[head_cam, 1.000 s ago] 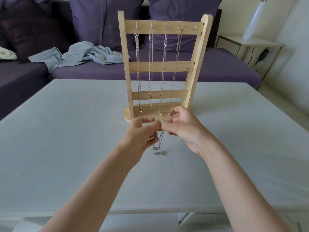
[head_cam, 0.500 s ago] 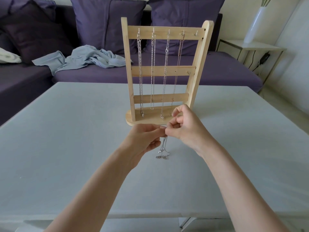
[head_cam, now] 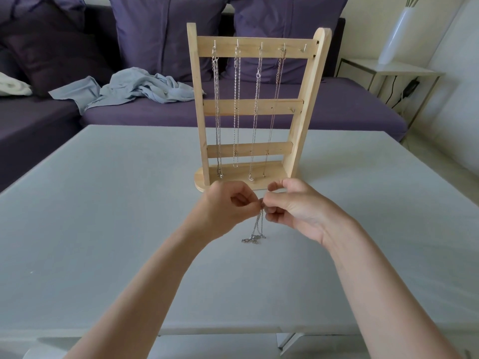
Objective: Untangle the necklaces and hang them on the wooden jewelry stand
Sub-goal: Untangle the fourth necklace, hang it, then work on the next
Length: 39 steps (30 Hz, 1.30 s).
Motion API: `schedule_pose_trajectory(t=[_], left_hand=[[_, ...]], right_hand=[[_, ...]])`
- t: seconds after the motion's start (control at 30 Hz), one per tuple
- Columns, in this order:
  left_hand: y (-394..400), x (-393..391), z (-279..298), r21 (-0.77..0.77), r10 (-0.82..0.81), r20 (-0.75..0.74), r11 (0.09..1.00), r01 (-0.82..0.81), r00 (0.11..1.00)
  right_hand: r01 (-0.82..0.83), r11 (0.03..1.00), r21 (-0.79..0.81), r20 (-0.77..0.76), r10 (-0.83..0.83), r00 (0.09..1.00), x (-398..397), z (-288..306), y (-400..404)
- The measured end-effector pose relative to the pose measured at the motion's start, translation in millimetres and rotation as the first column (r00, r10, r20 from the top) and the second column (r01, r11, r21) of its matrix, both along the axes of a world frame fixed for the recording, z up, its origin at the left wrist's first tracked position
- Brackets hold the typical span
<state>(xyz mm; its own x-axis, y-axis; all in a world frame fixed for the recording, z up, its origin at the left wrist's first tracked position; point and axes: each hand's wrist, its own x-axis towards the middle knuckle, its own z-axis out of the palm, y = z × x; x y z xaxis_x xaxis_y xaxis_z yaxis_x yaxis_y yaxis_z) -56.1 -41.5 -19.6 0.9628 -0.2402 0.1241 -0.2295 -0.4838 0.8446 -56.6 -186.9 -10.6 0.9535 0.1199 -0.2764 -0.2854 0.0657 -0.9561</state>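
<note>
both hands pinching one chain just before the stand: left grip and right grip clamped on its top, fingertips nearly touching; lower end pooled on worktop.

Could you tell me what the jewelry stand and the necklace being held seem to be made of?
The jewelry stand looks like pale, unpainted wood with a matte finish: faint grain shows on its slats and base. The necklace pinched between the left hand and right hand looks like fine silver-toned metal chain, glinting in the light; whether silver or steel cannot be told.
</note>
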Motion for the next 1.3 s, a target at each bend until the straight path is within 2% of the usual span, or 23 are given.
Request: schedule_pose_trajectory(t=[0.17, 0.27, 0.4, 0.5, 0.6, 0.8, 1.0, 1.17, 1.3], left_hand=[[2.4, -2.0, 3.2, -0.069, 0.01, -0.067, 0.997, -0.015, 0.998], [2.1, -0.8, 2.7, -0.234, 0.013, -0.142, 0.971, -0.046, 0.99], [-4.2, -1.1, -1.2, -0.576, -0.03, -0.349, 0.795, -0.189, 0.937], [-4.8, 2.8, -1.3, -0.695, -0.073, -0.412, 0.67, -0.262, 0.908], [-2.9, 5.6, -1.7, -0.694, -0.039, -0.379, 0.672, -0.256, 0.925], [-1.6, 5.4, -2.9, -0.604, 0.019, -0.321, 0.766, -0.22, 0.947], [-3.1, 3.9, -4.5, -0.478, 0.104, -0.218, 0.856, -0.199, 0.97], [-6.3, 3.2, -2.3, -0.36, 0.133, -0.052, 0.922, -0.142, 0.99], [-6.0, 1.7, -1.7, -0.403, 0.105, -0.081, 0.906, -0.129, 0.991]], right_hand=[[-0.018, 1.0, 0.019, -0.016, 0.018, 1.0, -1.3, 2.0, 1.6], [0.009, 0.996, 0.084, -0.015, -0.008, 1.0, 0.8, 2.7, 2.9], [0.056, 0.98, 0.188, 0.032, -0.063, 0.997, 2.9, 0.4, 10.6], [0.048, 0.989, 0.136, 0.123, -0.065, 0.99, 2.4, -0.6, 12.5], [0.061, 0.996, 0.063, 0.199, -0.073, 0.977, 2.6, 1.2, 5.6], [-0.004, 0.996, -0.091, 0.249, 0.026, 0.968, -0.7, 0.8, 4.5], [0.047, 0.972, -0.23, 0.276, 0.018, 0.961, -1.9, 4.5, 6.4], [0.007, 0.975, -0.221, 0.204, 0.039, 0.978, -2.8, 4.4, 6.4], [-0.031, 0.987, -0.16, 0.187, 0.061, 0.98, -2.5, 4.1, 5.8]])
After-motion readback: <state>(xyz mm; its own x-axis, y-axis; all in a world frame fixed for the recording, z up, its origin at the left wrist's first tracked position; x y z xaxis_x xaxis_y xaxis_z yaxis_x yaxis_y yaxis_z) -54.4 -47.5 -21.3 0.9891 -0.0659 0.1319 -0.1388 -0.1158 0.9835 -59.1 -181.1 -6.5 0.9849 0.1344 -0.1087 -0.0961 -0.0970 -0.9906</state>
